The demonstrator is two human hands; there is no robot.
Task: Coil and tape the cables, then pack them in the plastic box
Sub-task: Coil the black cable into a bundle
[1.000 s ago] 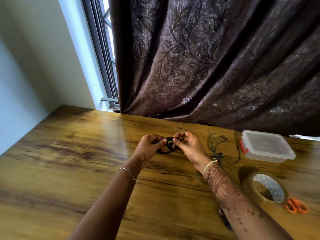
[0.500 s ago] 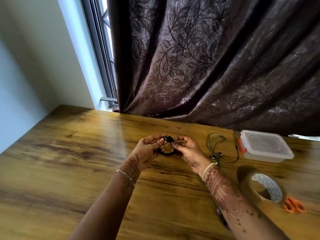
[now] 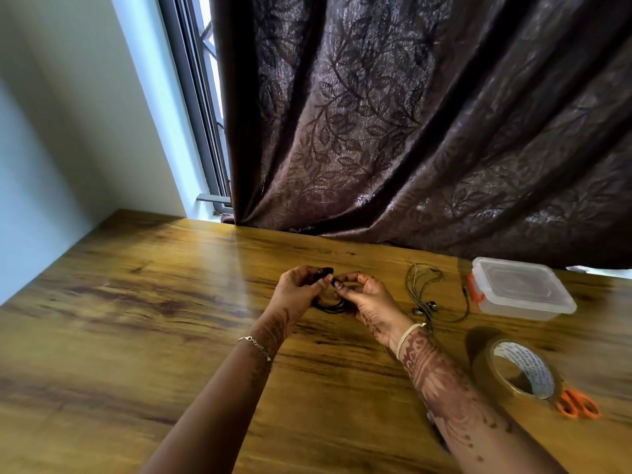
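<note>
both hands grasp a small black coil [image 3: 330, 306] between them
left hand [image 3: 297, 292] pinches the coil's loose end at the top; right hand [image 3: 367, 299] pinches the loop just beside it; the loop hangs below both pinches, between the palms; tape [image 3: 519, 371] lies well right of the grip, nearer the right hand; box [image 3: 519, 289] also right, farther back, lid on
</note>
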